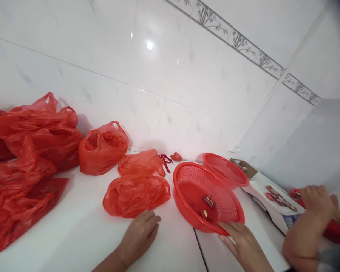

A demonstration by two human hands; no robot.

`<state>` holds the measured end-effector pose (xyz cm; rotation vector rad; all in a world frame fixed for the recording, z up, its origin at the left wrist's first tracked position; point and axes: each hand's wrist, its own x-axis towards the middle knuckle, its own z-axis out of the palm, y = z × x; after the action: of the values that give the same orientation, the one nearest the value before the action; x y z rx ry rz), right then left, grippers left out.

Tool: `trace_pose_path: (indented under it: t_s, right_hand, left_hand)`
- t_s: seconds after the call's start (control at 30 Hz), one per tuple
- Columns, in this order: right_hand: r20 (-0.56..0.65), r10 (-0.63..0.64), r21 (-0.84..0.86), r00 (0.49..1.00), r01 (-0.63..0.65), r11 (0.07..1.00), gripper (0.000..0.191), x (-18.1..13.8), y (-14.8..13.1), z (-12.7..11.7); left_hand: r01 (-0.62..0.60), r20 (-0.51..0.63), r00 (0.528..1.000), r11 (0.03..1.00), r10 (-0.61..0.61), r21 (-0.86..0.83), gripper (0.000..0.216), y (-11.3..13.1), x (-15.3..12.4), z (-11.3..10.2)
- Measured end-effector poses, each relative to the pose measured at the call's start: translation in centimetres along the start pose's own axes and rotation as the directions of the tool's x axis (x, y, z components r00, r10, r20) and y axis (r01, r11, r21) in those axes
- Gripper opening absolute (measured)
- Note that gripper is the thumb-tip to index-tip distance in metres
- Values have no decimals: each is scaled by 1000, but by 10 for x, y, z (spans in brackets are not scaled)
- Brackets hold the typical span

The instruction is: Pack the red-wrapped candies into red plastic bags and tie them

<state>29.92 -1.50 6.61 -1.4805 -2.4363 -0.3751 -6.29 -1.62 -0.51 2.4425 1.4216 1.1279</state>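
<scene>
Tabletop and tiled wall are both looking white, and the tabletop is carrying everything. Red plastic bags are sitting in a big heap on its left side, away from the hands. A round red basket is resting near the front edge, with a second basket just behind it. A smaller red bag is lying just beside the round red basket.

The left hand is lying flat on the tabletop. Its grip is open and holding nothing, and its fingertips are almost touching the smaller red bag. The right hand is touching the front rim of the round red basket. Its grip is open, with the fingers lying on the rim, maybe to stop the basket from sliding.

Another person's hand is working far to the right. Two small wrapped pieces are lying inside the round red basket, just above the right hand.
</scene>
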Motion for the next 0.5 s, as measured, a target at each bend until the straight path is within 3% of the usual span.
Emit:
trace_pose_path:
  t_s: [0.1,0.23,0.4,0.5]
  right_hand:
    - [29,58,13,998,-58,998,37,-28,-4,-8]
    - [124,161,84,979,-172,981,33,-41,-11,-25]
    - [180,305,211,935,-339,917,35,-16,-4,-27]
    - [220,288,271,932,-342,900,38,16,16,-12]
  left_hand:
    - [53,-149,988,994,-38,100,24,-15,1,-8]
    - [141,-229,969,969,-93,203,22,-26,6,-9]
    - [157,-274,957,966,-97,205,21,-26,8,-16]
    - [274,-419,894,933,-158,232,24,-29,10,-34]
